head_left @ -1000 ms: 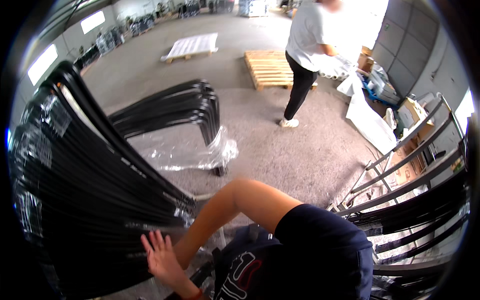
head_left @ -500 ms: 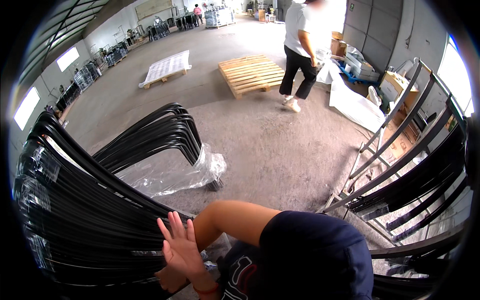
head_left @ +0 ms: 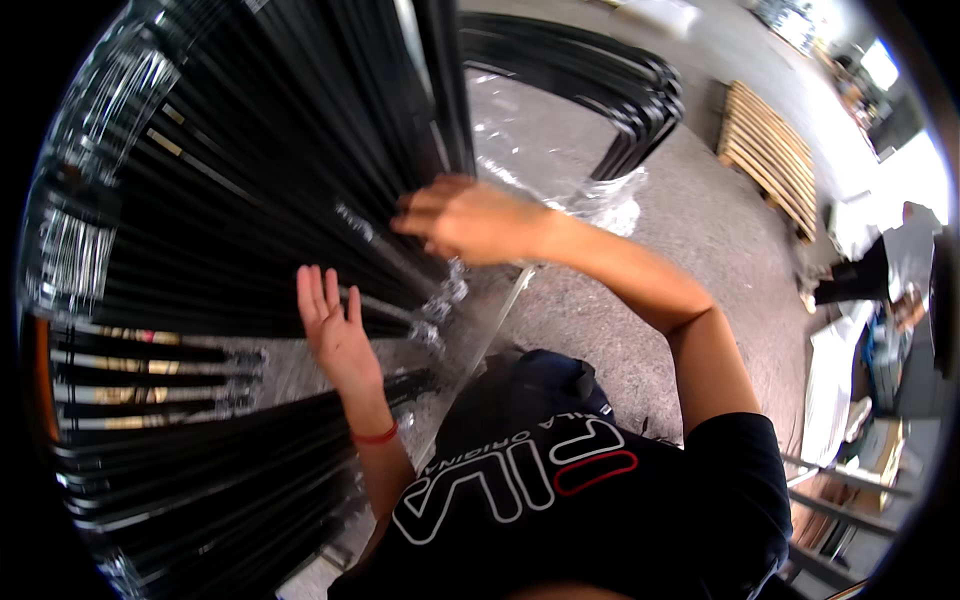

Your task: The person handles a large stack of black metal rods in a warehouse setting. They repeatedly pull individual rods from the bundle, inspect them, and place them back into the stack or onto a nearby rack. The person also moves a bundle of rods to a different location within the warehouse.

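Note:
Black bent metal tubes (head_left: 280,150) stand packed side by side in a large stack at the left, with plastic wrap around parts of them. My left hand (head_left: 342,335), a red band at its wrist, is held up in front of the stack with its fingers stretched out and nothing in it. Reaching across from the right, my right hand (head_left: 480,222) is over the near ends of the tubes. Its fingers are bent and smeared by motion, so whether they grip a tube does not show. Clear plastic film (head_left: 447,295) covers some tube ends between the hands.
More black tubes (head_left: 210,490) lie in a lower stack at the near left. Beyond my right arm stands another tube bundle (head_left: 570,70) with loose film. A wooden pallet (head_left: 770,155) lies farther right, and a person (head_left: 860,275) is at the right rim.
My view has turned toward the left stack. My hands, crossed before, are now apart: the right has come out from behind the left and is over the tube ends. The left stays outstretched.

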A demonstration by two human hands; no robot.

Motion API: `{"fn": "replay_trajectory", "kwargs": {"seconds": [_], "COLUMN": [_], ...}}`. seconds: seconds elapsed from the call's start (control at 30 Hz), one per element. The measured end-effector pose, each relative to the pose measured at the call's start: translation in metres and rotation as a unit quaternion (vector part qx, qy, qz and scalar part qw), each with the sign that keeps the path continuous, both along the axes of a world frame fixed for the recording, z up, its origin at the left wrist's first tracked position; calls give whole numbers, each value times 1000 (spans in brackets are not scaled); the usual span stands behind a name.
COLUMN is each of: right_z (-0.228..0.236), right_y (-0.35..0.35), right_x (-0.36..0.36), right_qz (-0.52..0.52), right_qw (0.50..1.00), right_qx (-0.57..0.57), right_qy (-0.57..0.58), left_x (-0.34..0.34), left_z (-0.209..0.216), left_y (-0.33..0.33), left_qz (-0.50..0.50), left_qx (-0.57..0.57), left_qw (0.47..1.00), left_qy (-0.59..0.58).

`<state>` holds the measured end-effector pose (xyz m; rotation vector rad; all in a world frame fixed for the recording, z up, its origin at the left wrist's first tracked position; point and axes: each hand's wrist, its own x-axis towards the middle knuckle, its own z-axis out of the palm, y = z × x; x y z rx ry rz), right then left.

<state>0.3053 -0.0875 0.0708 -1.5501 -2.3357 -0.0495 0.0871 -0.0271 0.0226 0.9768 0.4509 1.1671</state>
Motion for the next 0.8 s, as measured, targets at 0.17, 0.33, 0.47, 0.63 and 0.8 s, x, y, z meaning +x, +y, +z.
{"fn": "replay_trajectory", "kwargs": {"seconds": [0.17, 0.33, 0.47, 0.63, 0.8], "right_z": [-18, -28, -24, -11, -1], "right_y": [25, 46, 59, 77, 94], "right_x": [4, -25, -56, -89, -113], "right_qz": [-14, 70, 162, 258, 307], "right_qw": [992, 979, 964, 936, 920], "right_qx": [66, 69, 57, 96, 131], "right_qy": [109, 179, 202, 218, 208], "left_x": [7, -16, -35, -48, -36], "left_z": [8, 9, 14, 6, -7], "left_y": [-4, 8, 5, -23, -51], "left_qz": [140, 347, 407, 415, 374], "left_qx": [90, 199, 198, 176, 110], "left_qw": [979, 900, 872, 866, 890], "left_qy": [116, 173, 184, 218, 238]}}
